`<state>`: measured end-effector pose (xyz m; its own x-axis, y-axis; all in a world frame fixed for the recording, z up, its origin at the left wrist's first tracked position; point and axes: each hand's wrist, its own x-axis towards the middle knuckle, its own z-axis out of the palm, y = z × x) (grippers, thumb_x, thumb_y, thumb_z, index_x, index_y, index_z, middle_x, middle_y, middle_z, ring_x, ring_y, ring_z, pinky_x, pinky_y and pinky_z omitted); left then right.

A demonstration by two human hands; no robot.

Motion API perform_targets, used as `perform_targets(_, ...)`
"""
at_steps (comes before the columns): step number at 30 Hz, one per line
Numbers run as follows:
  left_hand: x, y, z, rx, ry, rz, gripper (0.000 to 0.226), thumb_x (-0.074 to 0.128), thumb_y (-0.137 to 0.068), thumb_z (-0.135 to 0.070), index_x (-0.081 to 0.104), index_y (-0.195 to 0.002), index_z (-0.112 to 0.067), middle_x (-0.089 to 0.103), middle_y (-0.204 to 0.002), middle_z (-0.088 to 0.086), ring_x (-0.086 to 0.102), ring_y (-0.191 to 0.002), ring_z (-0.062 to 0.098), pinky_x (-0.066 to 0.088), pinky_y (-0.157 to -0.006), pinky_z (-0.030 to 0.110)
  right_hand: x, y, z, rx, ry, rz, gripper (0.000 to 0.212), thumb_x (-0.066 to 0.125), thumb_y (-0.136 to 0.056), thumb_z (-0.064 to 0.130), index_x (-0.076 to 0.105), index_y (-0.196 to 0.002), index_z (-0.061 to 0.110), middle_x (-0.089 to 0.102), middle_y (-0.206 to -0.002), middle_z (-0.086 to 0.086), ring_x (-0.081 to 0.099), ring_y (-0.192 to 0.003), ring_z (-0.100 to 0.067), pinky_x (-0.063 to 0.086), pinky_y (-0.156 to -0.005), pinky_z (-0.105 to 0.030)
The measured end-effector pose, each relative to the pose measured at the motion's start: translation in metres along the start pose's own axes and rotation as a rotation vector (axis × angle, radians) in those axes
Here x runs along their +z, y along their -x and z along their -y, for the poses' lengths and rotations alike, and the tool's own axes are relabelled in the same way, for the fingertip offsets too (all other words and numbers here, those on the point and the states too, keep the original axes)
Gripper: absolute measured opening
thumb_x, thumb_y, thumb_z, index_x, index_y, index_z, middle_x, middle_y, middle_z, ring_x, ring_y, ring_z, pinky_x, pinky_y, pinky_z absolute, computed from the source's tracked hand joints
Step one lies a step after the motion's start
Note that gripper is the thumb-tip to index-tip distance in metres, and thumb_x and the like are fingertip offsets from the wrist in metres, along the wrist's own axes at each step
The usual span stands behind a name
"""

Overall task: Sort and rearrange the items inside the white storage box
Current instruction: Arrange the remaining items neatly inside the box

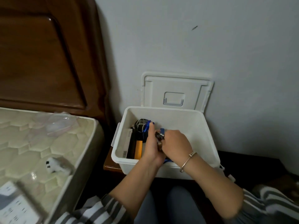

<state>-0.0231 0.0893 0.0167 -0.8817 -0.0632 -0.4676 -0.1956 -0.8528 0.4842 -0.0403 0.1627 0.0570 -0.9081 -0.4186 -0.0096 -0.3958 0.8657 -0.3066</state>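
Observation:
The white storage box (205, 126) stands open on a low wooden stand by the wall. Both hands reach inside it. My left hand (151, 146) is closed around a blue cord (146, 127) that runs to a coil of black and white cables (140, 126) at the box's back left. My right hand (175, 143) grips a small brown and blue object (160, 135) between the two hands; what it is I cannot tell. A grey flat box (125, 144), a black item (131, 148) and an orange item (138, 148) stand along the left wall.
The box's lid (176, 91) leans upright against the white wall behind it. A mattress (40, 143) lies at the left, with a clear plastic bag (59, 125), a small white plug (51, 164) and a white power strip (14, 207) on it. A wooden headboard (45, 54) rises behind.

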Motion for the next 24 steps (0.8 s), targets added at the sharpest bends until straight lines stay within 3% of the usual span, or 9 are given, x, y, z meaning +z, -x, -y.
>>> perform_targets(2, -0.003, 0.012, 0.001, 0.032, -0.022, -0.037, 0.041, 0.051, -0.093, -0.052, 0.064, -0.091, -0.013, 0.065, -0.101, 0.012, 0.063, -0.1, 0.028, 0.049, -0.088, 0.041, 0.005, 0.008, 0.013, 0.044, -0.042, 0.074, 0.022, 0.047, -0.089, 0.011, 0.062, -0.104, 0.007, 0.064, -0.104, -0.014, 0.061, -0.096, -0.03, 0.045, -0.077, -0.033)
perform_targets(4, -0.005, 0.023, -0.001, 0.042, -0.031, -0.03, 0.03, 0.052, -0.096, -0.04, 0.059, -0.09, -0.012, 0.059, -0.096, 0.013, 0.059, -0.096, 0.027, 0.047, -0.084, 0.038, 0.017, 0.022, 0.034, 0.078, 0.145, 0.289, 0.025, 0.042, -0.095, 0.017, 0.062, -0.108, 0.013, 0.063, -0.108, -0.004, 0.058, -0.104, -0.021, 0.04, -0.09, -0.036)
perform_targets(6, -0.01, 0.034, -0.006, 0.028, 0.021, 0.012, 0.029, 0.047, -0.098, -0.036, 0.057, -0.087, -0.011, 0.055, -0.085, 0.009, 0.056, -0.084, 0.021, 0.044, -0.079, 0.034, 0.025, 0.036, 0.034, -0.002, 1.037, 0.506, 0.019, 0.046, -0.092, 0.031, 0.061, -0.096, 0.019, 0.059, -0.097, 0.004, 0.054, -0.096, -0.014, 0.039, -0.086, -0.037)
perform_targets(7, -0.014, 0.038, -0.009, 0.026, 0.055, 0.017, 0.03, 0.045, -0.099, -0.035, 0.057, -0.083, -0.011, 0.054, -0.079, 0.007, 0.055, -0.077, 0.019, 0.043, -0.076, 0.032, 0.026, 0.037, 0.037, -0.052, 1.046, 0.504, 0.017, 0.049, -0.088, 0.033, 0.059, -0.09, 0.019, 0.057, -0.091, 0.004, 0.052, -0.088, -0.013, 0.04, -0.078, -0.033)
perform_targets(9, -0.023, 0.043, -0.016, 0.028, 0.099, -0.002, 0.035, 0.047, -0.097, -0.033, 0.059, -0.072, -0.012, 0.056, -0.069, 0.005, 0.058, -0.066, 0.018, 0.046, -0.069, 0.03, 0.03, 0.047, 0.048, -0.007, 0.179, 0.259, 0.018, 0.045, -0.093, 0.024, 0.057, -0.106, 0.017, 0.057, -0.102, -0.001, 0.05, -0.09, -0.014, 0.034, -0.067, -0.015)
perform_targets(11, -0.031, 0.045, -0.023, 0.039, 0.119, -0.03, 0.043, 0.05, -0.095, -0.029, 0.063, -0.056, -0.013, 0.059, -0.058, 0.003, 0.062, -0.054, 0.016, 0.051, -0.059, 0.028, 0.017, 0.049, 0.035, -0.224, -0.131, 0.057, 0.034, 0.042, -0.095, 0.01, 0.049, -0.128, 0.01, 0.053, -0.124, -0.009, 0.05, -0.111, -0.022, 0.039, -0.083, -0.019)
perform_targets(14, -0.039, 0.042, -0.032, 0.025, 0.166, -0.073, 0.036, 0.055, -0.089, -0.021, 0.061, -0.055, -0.011, 0.058, -0.053, 0.002, 0.058, -0.047, 0.014, 0.052, -0.05, 0.02, 0.021, 0.058, 0.023, -0.419, -0.211, 0.008, 0.046, 0.046, -0.095, 0.011, 0.042, -0.14, 0.015, 0.046, -0.141, -0.002, 0.044, -0.128, -0.015, 0.037, -0.106, -0.028)
perform_targets(19, -0.056, 0.026, -0.045, -0.011, 0.321, -0.133, 0.013, 0.064, -0.086, -0.014, 0.06, -0.078, -0.005, 0.062, -0.069, 0.008, 0.058, -0.061, 0.014, 0.053, -0.046, 0.02, 0.012, 0.047, -0.028, -0.294, -0.439, -0.195, 0.028, 0.06, -0.088, 0.009, 0.067, -0.112, 0.021, 0.067, -0.101, 0.01, 0.061, -0.086, 0.002, 0.051, -0.08, -0.016)
perform_targets(24, -0.075, 0.005, -0.054, -0.071, 0.248, -0.096, 0.009, 0.062, -0.088, -0.014, 0.058, -0.093, -0.008, 0.064, -0.077, 0.009, 0.061, -0.055, 0.011, 0.042, -0.036, 0.016, 0.015, 0.019, -0.082, -0.029, -0.428, 0.045, 0.016, 0.066, -0.086, 0.02, 0.07, -0.102, 0.019, 0.07, -0.095, 0.007, 0.058, -0.081, 0.008, 0.043, -0.069, -0.001)
